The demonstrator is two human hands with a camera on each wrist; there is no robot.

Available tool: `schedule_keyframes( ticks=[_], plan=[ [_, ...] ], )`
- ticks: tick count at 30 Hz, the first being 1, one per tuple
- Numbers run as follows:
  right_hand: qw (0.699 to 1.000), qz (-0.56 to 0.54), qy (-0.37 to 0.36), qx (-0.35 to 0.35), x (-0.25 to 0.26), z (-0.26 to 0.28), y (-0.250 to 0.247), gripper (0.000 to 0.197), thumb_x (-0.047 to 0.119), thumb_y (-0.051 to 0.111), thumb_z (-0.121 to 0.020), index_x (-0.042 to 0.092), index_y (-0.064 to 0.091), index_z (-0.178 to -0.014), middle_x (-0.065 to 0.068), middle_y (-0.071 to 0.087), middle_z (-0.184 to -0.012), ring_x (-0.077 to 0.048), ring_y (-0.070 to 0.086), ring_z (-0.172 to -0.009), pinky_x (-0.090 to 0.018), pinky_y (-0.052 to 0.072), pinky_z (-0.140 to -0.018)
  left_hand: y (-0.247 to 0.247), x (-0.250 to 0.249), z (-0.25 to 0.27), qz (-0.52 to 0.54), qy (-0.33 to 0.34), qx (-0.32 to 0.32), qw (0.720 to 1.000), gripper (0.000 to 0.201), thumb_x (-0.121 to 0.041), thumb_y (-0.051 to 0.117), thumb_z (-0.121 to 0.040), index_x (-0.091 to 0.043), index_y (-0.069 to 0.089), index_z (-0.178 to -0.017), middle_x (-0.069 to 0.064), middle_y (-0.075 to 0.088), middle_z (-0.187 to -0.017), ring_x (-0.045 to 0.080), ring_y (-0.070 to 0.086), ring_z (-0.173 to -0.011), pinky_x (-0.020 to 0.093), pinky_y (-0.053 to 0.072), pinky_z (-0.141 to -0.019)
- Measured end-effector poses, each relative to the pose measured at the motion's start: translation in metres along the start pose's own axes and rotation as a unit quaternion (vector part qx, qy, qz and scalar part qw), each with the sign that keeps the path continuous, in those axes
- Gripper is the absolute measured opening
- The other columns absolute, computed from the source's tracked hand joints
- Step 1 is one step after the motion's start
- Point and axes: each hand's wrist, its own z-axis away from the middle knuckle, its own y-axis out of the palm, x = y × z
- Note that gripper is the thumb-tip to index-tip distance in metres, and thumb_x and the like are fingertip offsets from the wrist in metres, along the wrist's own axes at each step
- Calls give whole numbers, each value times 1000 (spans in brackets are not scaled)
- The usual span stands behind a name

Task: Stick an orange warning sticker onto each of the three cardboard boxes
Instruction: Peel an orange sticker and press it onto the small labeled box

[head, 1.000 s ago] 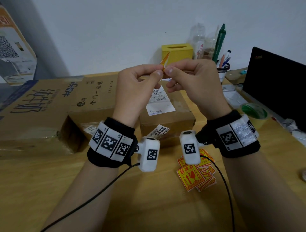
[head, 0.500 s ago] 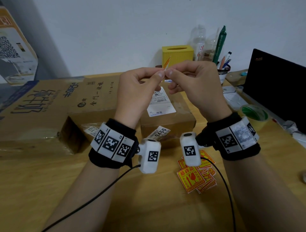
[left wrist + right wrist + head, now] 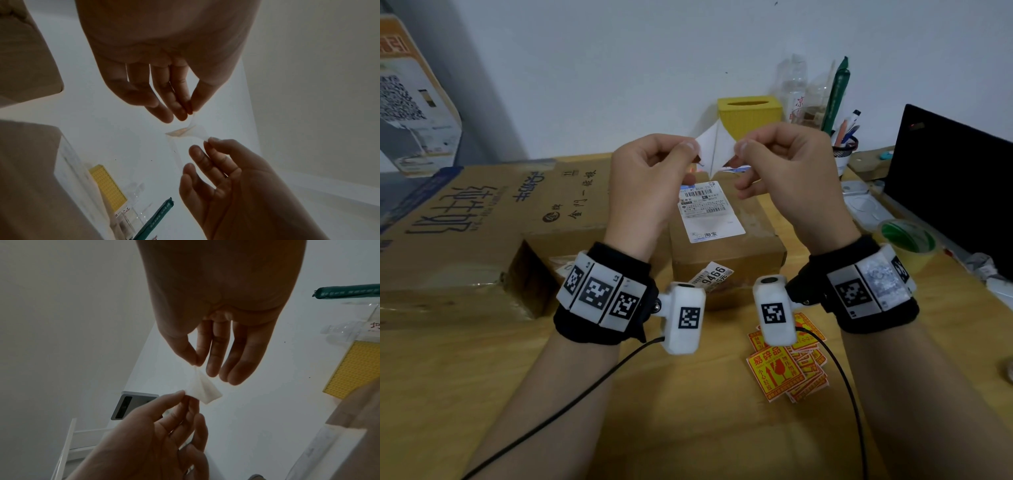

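Note:
Both hands are raised above the table and pinch one orange warning sticker (image 3: pixel 715 150) between thumb and forefinger. Its two layers are pulled apart into a V with the white sides towards me; which layer is the backing I cannot tell. My left hand (image 3: pixel 690 149) holds the left layer, my right hand (image 3: pixel 741 148) the right one. The left wrist view shows the sticker (image 3: pixel 190 131) with an orange tint at the fold; in the right wrist view the sticker (image 3: pixel 203 391) looks white. Below lie a large printed box (image 3: pixel 465 219), a middle box (image 3: pixel 571 205) and a small labelled box (image 3: pixel 726 260).
A pile of orange stickers (image 3: pixel 787 373) lies on the wooden table near my right wrist. At the back stand a yellow tissue box (image 3: pixel 750 114), clear bottles (image 3: pixel 796 92) and a pen cup (image 3: pixel 844 144). A black laptop (image 3: pixel 955 185) and a green tape roll (image 3: pixel 907 240) are at the right.
The hands have drawn apart sideways, and the sticker, earlier held edge-on between touching fingertips, is now split open into two white layers.

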Motion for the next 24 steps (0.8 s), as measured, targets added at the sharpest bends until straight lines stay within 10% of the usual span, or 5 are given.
schedule_keyframes(
  ticks=[9, 15, 24],
  plan=[
    [998, 61, 6, -33, -4, -5, -15, 8, 12, 68, -90, 10, 72, -84, -4, 75, -73, -19, 64, -54, -31, 55, -47, -3, 2, -3, 7, -11, -16, 1000, 14, -13, 66, -88, -18, 73, -78, -4, 74, -79, 5, 67, -57, 13, 43, -48],
    [985, 148, 11, -83, -12, -11, -29, 13, 14, 64, -89, 3, 71, -87, -21, 74, -83, -14, 61, -49, -35, 55, -48, -5, 6, -6, -9, -24, -19, 1000, 16, -11, 65, -87, -18, 73, -76, -6, 74, -76, 4, 67, -56, 13, 42, -47],
    [929, 355, -11, -105, -17, -14, -45, 17, 24, 65, -85, 23, 69, -69, 8, 66, -62, -23, 68, -61, -50, 61, -68, -4, 13, -7, -42, -48, -15, 998, 16, -17, 66, -86, -24, 71, -73, -5, 72, -76, 12, 68, -65, 19, 43, -54]
  ],
)
